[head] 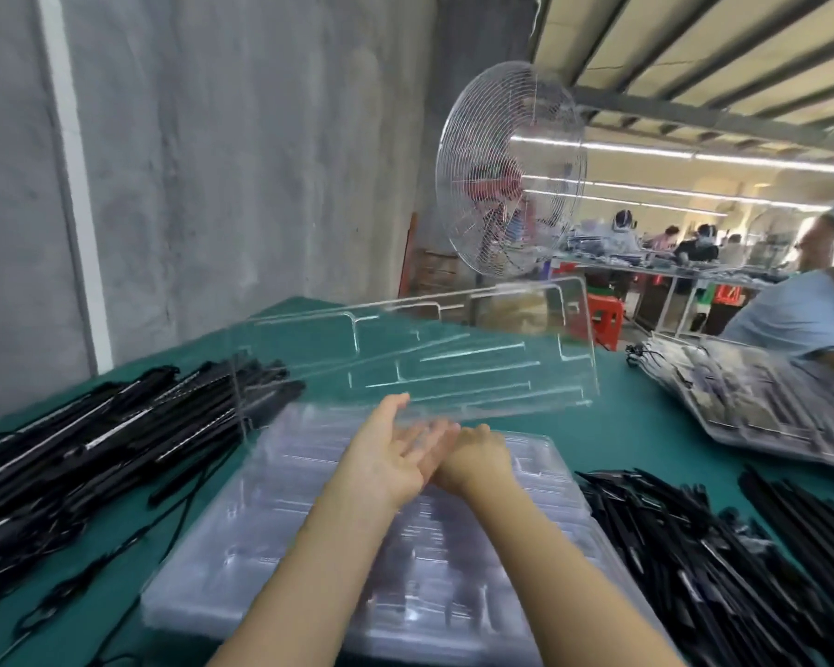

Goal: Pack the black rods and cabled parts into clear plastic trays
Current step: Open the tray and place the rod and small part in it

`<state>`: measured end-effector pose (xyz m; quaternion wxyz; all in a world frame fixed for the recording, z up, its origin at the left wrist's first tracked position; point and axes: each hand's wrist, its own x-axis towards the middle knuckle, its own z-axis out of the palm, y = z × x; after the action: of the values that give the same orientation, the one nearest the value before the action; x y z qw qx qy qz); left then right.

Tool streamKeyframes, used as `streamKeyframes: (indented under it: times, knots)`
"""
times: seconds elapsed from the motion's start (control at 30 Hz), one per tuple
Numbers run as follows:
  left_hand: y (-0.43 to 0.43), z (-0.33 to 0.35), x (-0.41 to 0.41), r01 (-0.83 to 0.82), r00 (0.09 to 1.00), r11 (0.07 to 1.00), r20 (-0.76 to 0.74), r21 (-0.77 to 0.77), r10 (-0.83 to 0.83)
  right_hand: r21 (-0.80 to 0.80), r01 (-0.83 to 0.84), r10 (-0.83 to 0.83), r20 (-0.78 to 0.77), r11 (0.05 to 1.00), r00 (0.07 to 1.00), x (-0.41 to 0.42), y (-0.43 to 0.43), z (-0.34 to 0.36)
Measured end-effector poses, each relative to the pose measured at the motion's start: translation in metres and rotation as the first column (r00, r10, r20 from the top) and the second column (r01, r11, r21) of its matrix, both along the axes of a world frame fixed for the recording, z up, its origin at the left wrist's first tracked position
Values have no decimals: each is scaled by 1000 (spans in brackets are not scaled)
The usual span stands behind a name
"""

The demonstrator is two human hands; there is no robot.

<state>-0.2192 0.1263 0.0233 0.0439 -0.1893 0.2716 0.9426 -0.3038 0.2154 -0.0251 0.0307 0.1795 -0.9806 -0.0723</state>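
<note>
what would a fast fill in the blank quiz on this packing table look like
1. The raised tray is ___, with no parts in it.
2. Piles of ___ rods lie on both sides of the tray stack.
3. Beyond the table stands a wire-caged ___.
Missing words: empty; black; fan
</note>
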Motion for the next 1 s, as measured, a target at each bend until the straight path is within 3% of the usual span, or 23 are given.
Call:
streamKeyframes:
  times: [0.07, 0.1, 0.13, 0.17, 0.2, 0.23, 0.27, 0.33, 0.4, 0.43, 0.5, 0.57, 0.63, 0.7, 0.8, 1.0]
  knots:
    - [-15, -4, 10, 211, 977, 947, 29, -242, -210, -54, 4, -1, 48, 999, 999, 3, 7, 4]
    - [-28, -5, 18, 334, 938, 815, 81, -474, -337, -113, 28, -21, 65, 993, 998, 5, 11, 6]
    - [-43, -5, 26, 430, 882, 573, 188, -698, -433, -176, 65, -52, 77, 982, 996, 8, 16, 9]
    - [-59, -6, 34, 475, 829, 274, 321, -836, -457, -223, 97, -80, 83, 970, 993, 11, 20, 12]
    - [-75, -6, 40, 468, 804, 4, 424, -884, -417, -245, 112, -94, 86, 963, 992, 14, 23, 12]
    - [-92, -7, 44, 431, 818, -180, 467, -884, -335, -241, 111, -94, 80, 964, 992, 18, 25, 12]
    - [-108, -8, 47, 396, 856, -299, 467, -868, -221, -219, 106, -94, 64, 970, 994, 23, 25, 10]
    - [-140, -9, 54, 360, 924, -457, 380, -813, 51, -207, 94, -93, 12, 974, 996, 31, 21, 6]
    - [-164, -15, 59, 402, 914, -541, 291, -739, 281, -204, 108, -106, 20, 973, 994, 34, 16, 1]
    - [-173, -21, 60, 418, 905, -550, 281, -723, 318, -176, 122, -115, 46, 977, 992, 35, 13, 2]
    - [-185, -33, 56, 264, 964, -508, 211, -820, 160, -133, 137, -125, 90, 982, 988, 37, 8, 2]
    - [-185, -39, 53, -6, 989, -354, 47, -935, -141, -132, 116, -99, 135, 984, 986, 41, 5, 1]
    - [-179, -41, 48, -140, 955, -134, -98, -981, -280, -155, 46, -24, 140, 987, 990, 45, 0, -2]
    - [-178, -40, 38, -262, 939, 29, -262, -965, -221, -226, -32, 63, 127, 974, 990, 53, -13, -4]
    - [-175, -31, 24, -404, 903, 139, -418, -904, -100, -327, -191, 246, 135, 926, 960, 72, -45, -16]
    - [-157, -4, -8, -582, 811, 341, -560, -739, 169, -299, -188, 233, 122, 935, 965, 83, -56, -25]
